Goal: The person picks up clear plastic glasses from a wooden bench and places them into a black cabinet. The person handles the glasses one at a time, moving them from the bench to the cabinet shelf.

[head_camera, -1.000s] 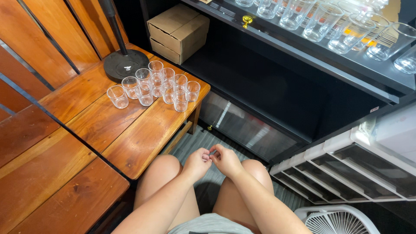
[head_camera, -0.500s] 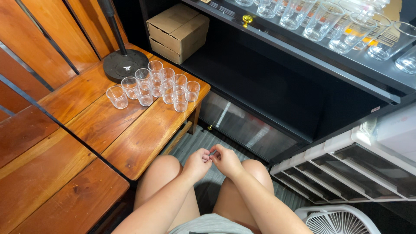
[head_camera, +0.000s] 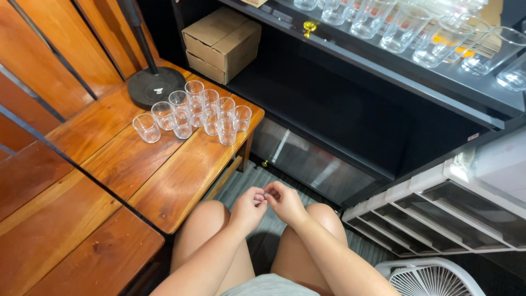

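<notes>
I sit with my knees in view at the bottom. My left hand [head_camera: 249, 206] and my right hand [head_camera: 285, 201] meet above my knees, fingertips touching each other. The fingers are curled and I see nothing held between them. Several small clear glasses [head_camera: 194, 114] stand grouped on the far end of a wooden bench [head_camera: 164, 181] to my left, well out from both hands.
A black round lamp base [head_camera: 155, 86] with a pole stands behind the glasses. A cardboard box [head_camera: 222, 43] sits in a black shelf unit; more glasses [head_camera: 405, 27] line its upper shelf. White plastic drawers [head_camera: 438, 214] and a white fan [head_camera: 433, 278] are at right.
</notes>
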